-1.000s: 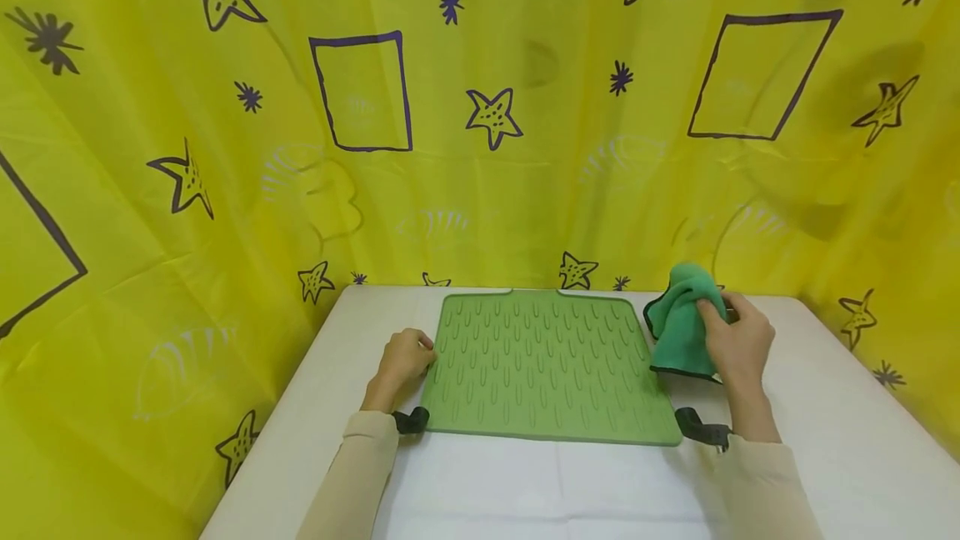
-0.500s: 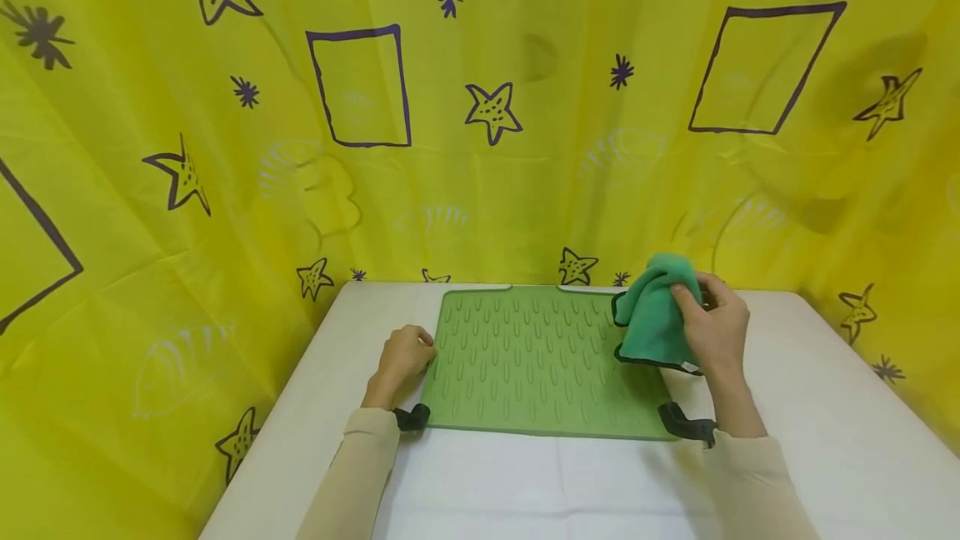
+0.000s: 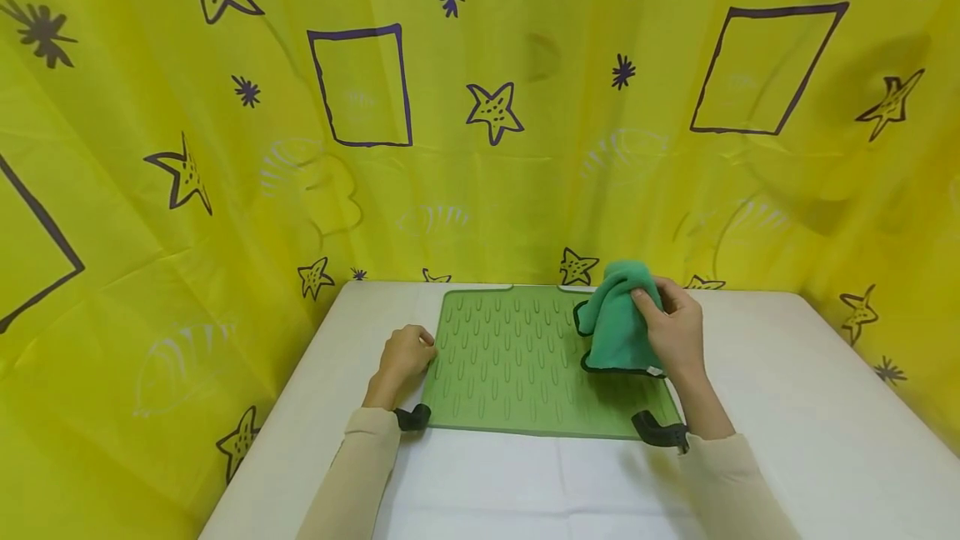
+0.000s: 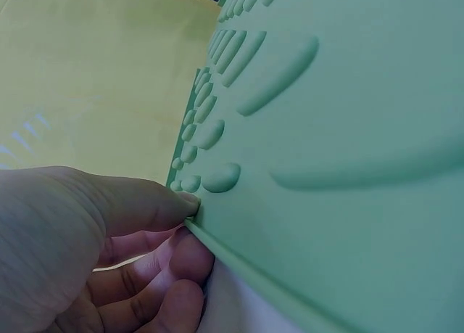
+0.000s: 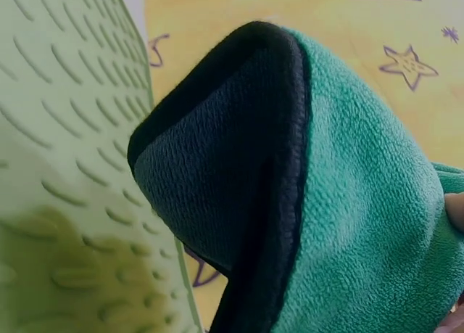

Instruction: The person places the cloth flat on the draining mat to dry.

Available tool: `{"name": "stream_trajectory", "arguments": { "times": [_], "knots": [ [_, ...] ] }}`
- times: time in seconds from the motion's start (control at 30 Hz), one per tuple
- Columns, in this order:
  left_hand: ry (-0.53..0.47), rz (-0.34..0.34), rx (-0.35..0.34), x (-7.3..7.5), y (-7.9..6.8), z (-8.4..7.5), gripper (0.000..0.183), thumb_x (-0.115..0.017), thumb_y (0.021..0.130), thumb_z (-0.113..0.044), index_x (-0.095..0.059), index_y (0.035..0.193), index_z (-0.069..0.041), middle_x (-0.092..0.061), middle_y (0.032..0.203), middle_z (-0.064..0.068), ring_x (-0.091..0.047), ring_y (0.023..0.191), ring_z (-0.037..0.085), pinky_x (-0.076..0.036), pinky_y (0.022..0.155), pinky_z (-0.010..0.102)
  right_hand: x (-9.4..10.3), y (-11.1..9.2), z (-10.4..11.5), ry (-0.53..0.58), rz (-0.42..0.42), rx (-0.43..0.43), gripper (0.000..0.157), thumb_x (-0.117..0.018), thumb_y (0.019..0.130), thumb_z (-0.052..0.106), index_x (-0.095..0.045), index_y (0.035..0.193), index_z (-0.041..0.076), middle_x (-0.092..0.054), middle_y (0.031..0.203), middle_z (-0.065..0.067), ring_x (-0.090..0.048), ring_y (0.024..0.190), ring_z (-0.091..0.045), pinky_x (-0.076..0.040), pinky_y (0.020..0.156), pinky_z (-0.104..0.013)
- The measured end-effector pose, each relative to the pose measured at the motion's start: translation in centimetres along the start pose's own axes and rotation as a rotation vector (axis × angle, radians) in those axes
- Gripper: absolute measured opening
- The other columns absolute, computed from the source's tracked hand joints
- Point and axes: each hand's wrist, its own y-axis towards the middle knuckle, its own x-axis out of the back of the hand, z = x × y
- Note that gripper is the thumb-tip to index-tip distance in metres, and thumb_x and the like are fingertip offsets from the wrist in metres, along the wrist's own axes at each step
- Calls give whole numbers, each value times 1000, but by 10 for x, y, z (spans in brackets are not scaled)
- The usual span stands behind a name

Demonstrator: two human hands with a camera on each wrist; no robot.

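Note:
A green ribbed silicone mat (image 3: 502, 357) lies on the white table. Its left edge is pinched by my left hand (image 3: 405, 354); in the left wrist view the thumb (image 4: 156, 202) is on top and curled fingers are below the rim. Above the mat's right part, my right hand (image 3: 677, 332) holds a green microfibre cloth (image 3: 622, 327) with black edging, gathered between thumb and fingers. The cloth hangs down folded, and a dark grey underside shows in the right wrist view. Whether its lower edge touches the mat is hard to tell; a shadow falls below it.
A yellow curtain (image 3: 540, 190) with drawn stars and frames stands behind the table and along both sides. The white tabletop (image 3: 795, 390) extends around the mat. Black wrist mounts (image 3: 660, 430) sit at both wrists near the mat's front corners.
My right hand has moved left with the cloth, from beside the mat's right edge to over its right part. The left hand has stayed at the mat's left edge.

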Motion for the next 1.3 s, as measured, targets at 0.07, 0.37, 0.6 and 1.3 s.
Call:
{"name": "stream_trajectory", "arguments": {
  "times": [0.07, 0.37, 0.6, 1.3],
  "knots": [
    [-6, 2, 5, 0, 0, 0, 18, -71, 88, -12, -74, 102, -2, -73, 90, 10, -62, 79, 24, -52, 74, 38, -5, -2, 0, 3, 23, 1, 33, -66, 101, 25, -69, 127, 5, -65, 102, 18, -61, 92, 2, -50, 77, -13],
    [-2, 17, 23, 1, 1, -1, 18, -70, 88, -12, -74, 103, -2, -71, 86, 9, -60, 76, 22, -49, 69, 33, -28, -12, -3, 35, 84, 35, 32, -66, 101, 22, -68, 128, 6, -69, 117, -3, -62, 95, 2, -51, 80, -12],
    [3, 11, 16, 1, -1, -2, 18, -71, 89, -13, -74, 103, -2, -73, 90, 10, -61, 78, 24, -51, 72, 36, -43, -18, -4, 61, 139, 68, 30, -63, 103, 22, -68, 127, 5, -69, 124, -17, -62, 100, 3, -51, 83, -12],
    [5, 16, 16, 0, 1, 0, 19, -70, 89, -13, -74, 104, -2, -73, 91, 10, -61, 79, 24, -52, 74, 38, -69, -29, -28, -4, 399, 76, 44, -54, 107, 13, -51, 148, 0, -56, 146, -26, -55, 134, -40, -50, 105, -44]
  ]
}}
